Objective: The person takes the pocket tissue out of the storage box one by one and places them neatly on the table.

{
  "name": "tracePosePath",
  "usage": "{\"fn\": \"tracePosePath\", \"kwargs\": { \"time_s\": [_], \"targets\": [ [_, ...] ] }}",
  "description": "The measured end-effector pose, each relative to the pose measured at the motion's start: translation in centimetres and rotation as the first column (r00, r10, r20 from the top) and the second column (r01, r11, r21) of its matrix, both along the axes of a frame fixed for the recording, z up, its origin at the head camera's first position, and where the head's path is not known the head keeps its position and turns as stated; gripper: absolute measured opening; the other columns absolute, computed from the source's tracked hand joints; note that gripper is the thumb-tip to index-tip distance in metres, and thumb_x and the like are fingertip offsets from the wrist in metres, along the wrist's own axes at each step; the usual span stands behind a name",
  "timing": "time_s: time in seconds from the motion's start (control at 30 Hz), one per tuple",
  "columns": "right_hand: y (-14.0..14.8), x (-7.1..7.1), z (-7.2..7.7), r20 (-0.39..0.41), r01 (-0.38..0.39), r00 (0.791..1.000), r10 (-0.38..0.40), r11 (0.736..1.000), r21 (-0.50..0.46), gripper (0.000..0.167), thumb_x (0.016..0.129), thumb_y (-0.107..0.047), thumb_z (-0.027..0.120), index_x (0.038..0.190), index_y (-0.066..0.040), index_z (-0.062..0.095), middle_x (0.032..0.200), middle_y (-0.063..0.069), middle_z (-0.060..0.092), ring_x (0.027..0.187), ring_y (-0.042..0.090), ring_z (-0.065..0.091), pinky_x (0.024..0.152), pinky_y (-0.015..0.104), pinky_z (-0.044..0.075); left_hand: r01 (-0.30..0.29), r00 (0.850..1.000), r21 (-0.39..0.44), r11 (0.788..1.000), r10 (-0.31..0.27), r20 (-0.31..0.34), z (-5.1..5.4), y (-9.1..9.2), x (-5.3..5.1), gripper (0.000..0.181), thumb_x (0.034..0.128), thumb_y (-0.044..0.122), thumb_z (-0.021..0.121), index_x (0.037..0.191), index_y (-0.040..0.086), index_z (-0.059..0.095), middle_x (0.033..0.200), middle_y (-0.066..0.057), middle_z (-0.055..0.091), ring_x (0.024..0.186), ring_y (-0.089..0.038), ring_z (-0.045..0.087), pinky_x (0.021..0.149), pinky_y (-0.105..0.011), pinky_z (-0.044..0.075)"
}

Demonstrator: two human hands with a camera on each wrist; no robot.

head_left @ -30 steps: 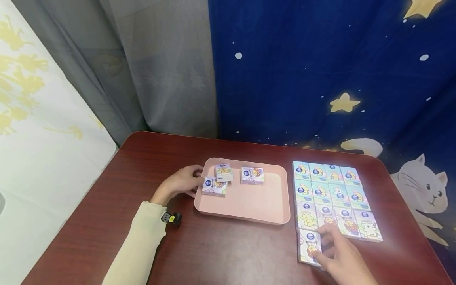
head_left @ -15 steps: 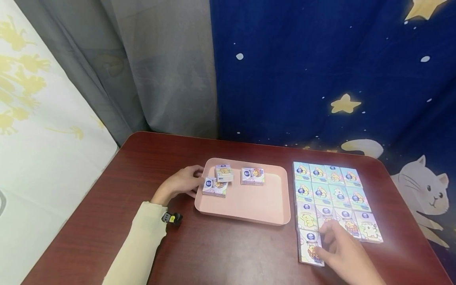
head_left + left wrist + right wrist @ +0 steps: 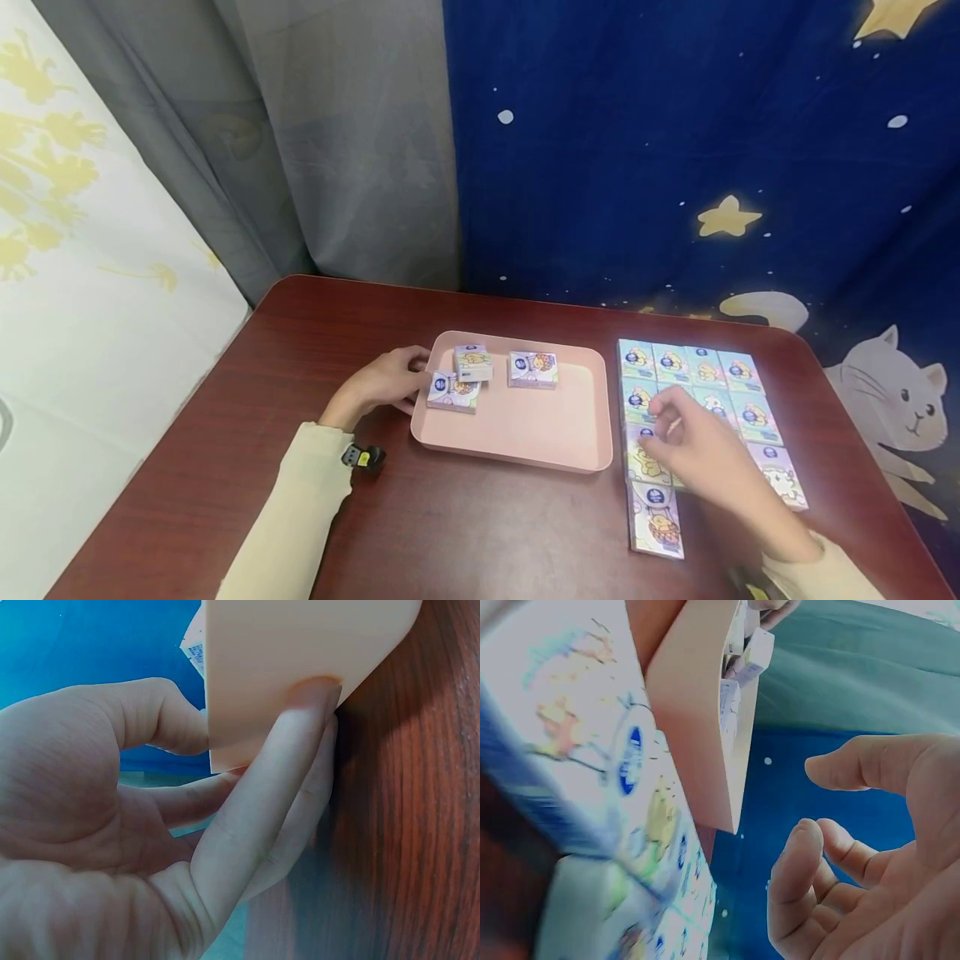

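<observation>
In the head view, my left hand [image 3: 386,383] holds the left edge of a pink tray [image 3: 525,437]. In the left wrist view the thumb is at the rim and the fingers lie along the tray's outer wall [image 3: 262,667]. Inside the tray are three small cartoon-printed packs; one pack [image 3: 472,364] leans on another pack [image 3: 452,393], and a third pack [image 3: 533,369] lies apart. My right hand [image 3: 701,446] hovers over rows of similar packs, fingers loosely bent and holding nothing. A lone pack [image 3: 656,521] begins the nearest row, at its left end.
The packs stand edge to edge in rows on the right of a dark red wooden table [image 3: 480,533], bluish packs [image 3: 742,371] at the back and purplish packs [image 3: 782,475] nearer. A blue star-patterned curtain [image 3: 600,167] hangs behind the table.
My right hand has let go of the nearest pack and risen away from it, forward over the rows. My left hand and the tray have stayed put.
</observation>
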State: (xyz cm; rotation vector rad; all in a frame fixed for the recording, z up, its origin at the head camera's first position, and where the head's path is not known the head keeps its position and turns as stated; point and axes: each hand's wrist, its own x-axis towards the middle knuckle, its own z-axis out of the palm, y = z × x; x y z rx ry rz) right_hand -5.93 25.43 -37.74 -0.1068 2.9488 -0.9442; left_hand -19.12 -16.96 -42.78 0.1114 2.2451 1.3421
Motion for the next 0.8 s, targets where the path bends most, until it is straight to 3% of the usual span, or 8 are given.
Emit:
{"fn": "tracePosePath", "kwargs": {
  "time_s": [0.37, 0.6, 0.7, 0.8],
  "targets": [
    [-4.0, -6.0, 1.0, 0.0, -0.122, 0.992, 0.122, 0.992, -0.035, 0.032, 0.089, -0.012, 0.081, 0.115, -0.008, 0.062, 0.095, 0.005, 0.069, 0.074, 0.019, 0.062, 0.064, 0.037, 0.051, 0.001, 1.0, -0.017, 1.0, -0.001, -0.009, -0.2, -0.1, -0.1, 0.061, 0.105, 0.017, 0.07, 0.158, -0.005, 0.047, 0.126, -0.023, 0.068, 0.092, -0.028, 0.078, 0.073, -0.042, 0.069],
    [-5.5, -9.5, 0.3, 0.001, -0.17, 0.985, 0.17, 0.985, -0.015, 0.03, 0.09, -0.011, 0.082, 0.116, -0.007, 0.067, 0.099, 0.009, 0.074, 0.088, 0.026, 0.069, 0.073, 0.039, 0.056, 0.0, 1.0, -0.034, 0.999, -0.001, -0.018, -0.1, 0.0, -0.1, 0.06, 0.1045, 0.017, 0.07, 0.157, -0.004, 0.049, 0.125, -0.022, 0.068, 0.09, -0.027, 0.078, 0.073, -0.041, 0.069],
    [-6.1, -10.6, 0.0, -0.038, -0.248, 0.968, 0.248, 0.969, -0.015, 0.028, 0.09, -0.006, 0.082, 0.116, -0.006, 0.071, 0.099, 0.008, 0.075, 0.09, 0.026, 0.07, 0.075, 0.042, 0.058, 0.001, 1.0, -0.038, 0.999, -0.002, -0.019, 0.0, 0.0, 0.0, 0.06, 0.1042, 0.017, 0.07, 0.156, -0.004, 0.049, 0.125, -0.022, 0.068, 0.09, -0.027, 0.077, 0.073, -0.041, 0.069],
    [-6.7, -11.5, -0.2, -0.1, -0.354, 0.93, 0.352, 0.935, 0.006, 0.028, 0.089, 0.002, 0.079, 0.116, -0.005, 0.074, 0.098, 0.009, 0.074, 0.09, 0.027, 0.071, 0.079, 0.045, 0.06, 0.0, 1.0, -0.04, 0.999, 0.0, -0.017, 0.0, 0.0, 0.0, 0.06, 0.1043, 0.018, 0.07, 0.157, -0.004, 0.049, 0.126, -0.022, 0.068, 0.09, -0.027, 0.077, 0.073, -0.041, 0.069]
  ]
}}
